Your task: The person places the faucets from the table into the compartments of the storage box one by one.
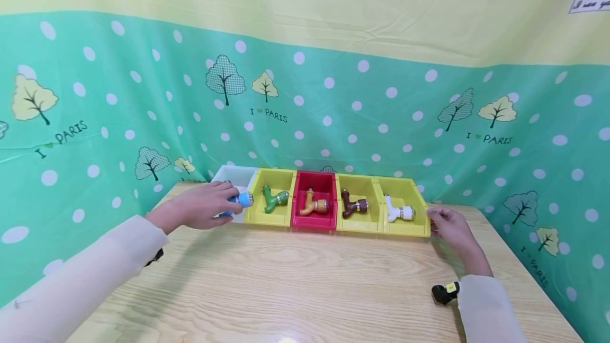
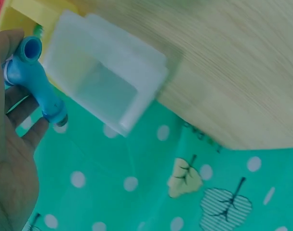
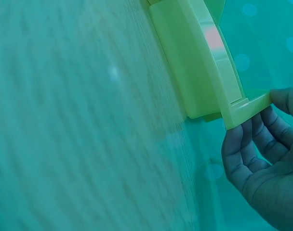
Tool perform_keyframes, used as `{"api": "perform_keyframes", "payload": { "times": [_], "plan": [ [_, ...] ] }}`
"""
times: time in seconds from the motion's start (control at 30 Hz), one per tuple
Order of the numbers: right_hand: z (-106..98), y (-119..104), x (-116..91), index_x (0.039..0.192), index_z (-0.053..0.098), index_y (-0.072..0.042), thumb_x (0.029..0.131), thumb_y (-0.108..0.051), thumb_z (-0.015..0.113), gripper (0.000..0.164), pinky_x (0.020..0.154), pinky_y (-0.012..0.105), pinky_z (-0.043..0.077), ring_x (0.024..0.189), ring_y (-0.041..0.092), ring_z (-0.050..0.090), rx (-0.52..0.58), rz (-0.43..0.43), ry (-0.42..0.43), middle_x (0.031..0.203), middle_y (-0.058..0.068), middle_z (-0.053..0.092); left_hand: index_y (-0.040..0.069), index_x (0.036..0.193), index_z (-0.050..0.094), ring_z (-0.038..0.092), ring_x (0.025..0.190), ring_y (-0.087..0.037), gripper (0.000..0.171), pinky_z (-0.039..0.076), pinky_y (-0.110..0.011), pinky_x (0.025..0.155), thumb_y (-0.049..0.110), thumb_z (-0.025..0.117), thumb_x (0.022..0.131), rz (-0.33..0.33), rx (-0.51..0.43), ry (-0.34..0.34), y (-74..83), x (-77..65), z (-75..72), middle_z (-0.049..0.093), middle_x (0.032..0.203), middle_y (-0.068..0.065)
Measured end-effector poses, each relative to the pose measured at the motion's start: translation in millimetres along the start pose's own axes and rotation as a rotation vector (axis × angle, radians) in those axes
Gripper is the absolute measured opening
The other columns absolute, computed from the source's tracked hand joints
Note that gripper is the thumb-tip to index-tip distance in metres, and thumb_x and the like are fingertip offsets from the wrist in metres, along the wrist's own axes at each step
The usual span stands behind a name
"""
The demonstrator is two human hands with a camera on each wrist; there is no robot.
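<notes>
A blue plastic tap (image 1: 245,199) is gripped between the thumb and fingers of my left hand (image 1: 206,206). In the head view the hand overlaps the whitish translucent bin (image 1: 236,174) at the row's left end. The left wrist view shows the tap's open round inlet, and the inside of that bin (image 2: 137,53) holds nothing. At the other end, my right hand (image 1: 452,227) pinches the side edge of the rightmost yellow bin (image 1: 405,229), thumb on one face and fingers on the other. Inside that bin lies a white tap (image 1: 399,211).
Between the end bins, a green tap (image 1: 274,200) lies in a yellow bin, an orange-yellow tap (image 1: 312,205) in the red bin (image 1: 314,222), and a brown tap (image 1: 352,205) in another yellow bin. The row stands on a wooden table (image 1: 295,279) before a green dotted curtain (image 1: 329,99).
</notes>
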State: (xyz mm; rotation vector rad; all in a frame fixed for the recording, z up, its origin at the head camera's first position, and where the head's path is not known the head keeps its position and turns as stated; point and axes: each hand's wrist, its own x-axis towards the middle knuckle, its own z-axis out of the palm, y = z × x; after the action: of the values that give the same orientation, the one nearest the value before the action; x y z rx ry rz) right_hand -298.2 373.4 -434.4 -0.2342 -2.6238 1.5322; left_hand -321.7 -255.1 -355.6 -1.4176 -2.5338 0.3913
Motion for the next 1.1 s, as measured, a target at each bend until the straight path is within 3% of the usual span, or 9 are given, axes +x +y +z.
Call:
{"api": "perform_keyframes", "payload": {
  "times": [0.43, 0.63, 1.0, 1.1],
  "plan": [
    [0, 0, -1, 0.128, 0.054, 0.007, 0.11, -0.041, 0.044, 0.051, 0.078, 0.032, 0.059, 0.094, 0.018, 0.06, -0.003, -0.002, 0.0, 0.114, 0.018, 0.057, 0.024, 0.105, 0.064, 0.051, 0.102, -0.025, 0.009, 0.05, -0.049, 0.09, 0.023, 0.068, 0.097, -0.071, 0.0, -0.014, -30.1, -12.3, 13.9, 0.06, 0.116, -0.005],
    [0, -1, -1, 0.126, 0.054, 0.007, 0.11, -0.039, 0.045, 0.049, 0.078, 0.033, 0.059, 0.092, 0.018, 0.06, 0.0, -0.005, 0.005, 0.112, 0.017, 0.057, 0.024, 0.104, 0.065, 0.05, 0.097, -0.025, 0.009, 0.049, -0.046, 0.086, 0.021, 0.069, 0.096, -0.093, 0.005, -0.006, -39.6, -12.7, 24.3, 0.058, 0.106, -0.002],
    [-3, -1, -1, 0.129, 0.053, 0.005, 0.11, -0.04, 0.045, 0.05, 0.082, 0.034, 0.059, 0.092, 0.015, 0.061, 0.007, -0.005, -0.004, 0.114, 0.017, 0.056, 0.024, 0.098, 0.063, 0.048, 0.092, -0.024, 0.009, 0.049, -0.045, 0.08, 0.017, 0.067, 0.095, -0.032, 0.024, 0.078, -54.7, -1.8, 49.1, 0.057, 0.103, -0.003],
    [-1, -2, -1, 0.128, 0.054, 0.006, 0.109, -0.039, 0.046, 0.05, 0.08, 0.033, 0.059, 0.091, 0.015, 0.061, 0.006, -0.01, -0.006, 0.113, 0.017, 0.057, 0.024, 0.096, 0.062, 0.048, 0.092, -0.025, 0.008, 0.048, -0.045, 0.08, 0.016, 0.065, 0.096, -0.042, 0.011, 0.073, -56.4, 1.4, 54.5, 0.057, 0.103, -0.004]
  ]
}}
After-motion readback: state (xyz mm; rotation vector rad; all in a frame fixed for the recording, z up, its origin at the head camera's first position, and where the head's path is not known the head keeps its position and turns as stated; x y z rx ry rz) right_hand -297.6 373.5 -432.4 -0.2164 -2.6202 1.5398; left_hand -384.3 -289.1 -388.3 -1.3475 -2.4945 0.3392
